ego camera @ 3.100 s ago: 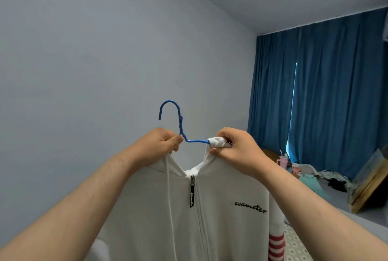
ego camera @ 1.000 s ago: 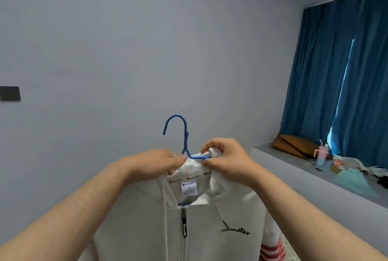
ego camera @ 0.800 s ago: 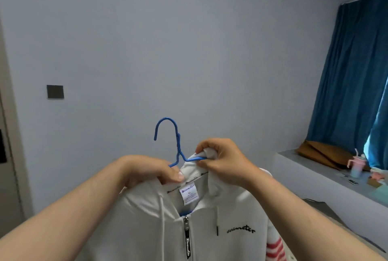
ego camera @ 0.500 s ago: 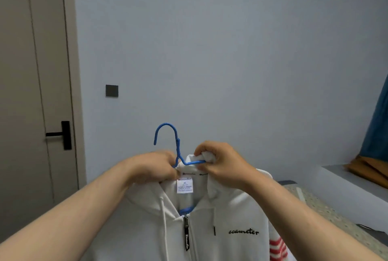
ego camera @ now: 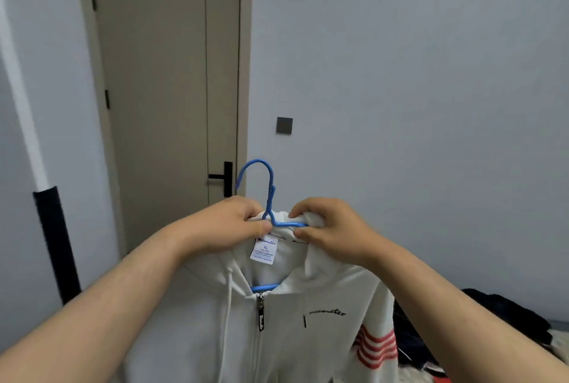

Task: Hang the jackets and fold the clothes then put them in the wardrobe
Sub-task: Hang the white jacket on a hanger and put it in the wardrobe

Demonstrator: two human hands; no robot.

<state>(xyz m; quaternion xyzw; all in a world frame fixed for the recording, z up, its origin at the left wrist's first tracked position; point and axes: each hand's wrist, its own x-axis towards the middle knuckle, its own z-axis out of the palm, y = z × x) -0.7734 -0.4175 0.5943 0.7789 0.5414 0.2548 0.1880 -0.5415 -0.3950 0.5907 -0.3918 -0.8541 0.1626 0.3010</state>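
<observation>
Jacket: white zip hoodie [ego camera: 323,296], held up in mid-air in the near centre of the view, front facing the camera. It is already on a blue wire hanger [ego camera: 272,191]. The hook stands free above the collar, and the hanger's lower bar shows in the neck opening just above the zip pull [ego camera: 260,315].

Handling (judgement): soft, limp knit of moderate weight, with no stiffness of its own. The thin wire is smooth, so the shoulders could slide off if the hanger is tilted. The best hold is the hook or the twisted neck, which lets the garment hang level.

Left hand [ego camera: 234,222]: fingers curled over the collar just left of the hanger neck, with the thumb pressed on the front of the cloth above the size label [ego camera: 264,250].

Right hand [ego camera: 332,228]: fingers above and thumb below, pinching bunched hood fabric against the hanger's right arm. The wire emerges between the two hands.

Both grips are on cloth near the wire. Neither hand touches the hook.

Surroundings: a closed door [ego camera: 160,105] stands far left. Dark clothes [ego camera: 508,315] are heaped low at the right. No wardrobe is in view.
</observation>
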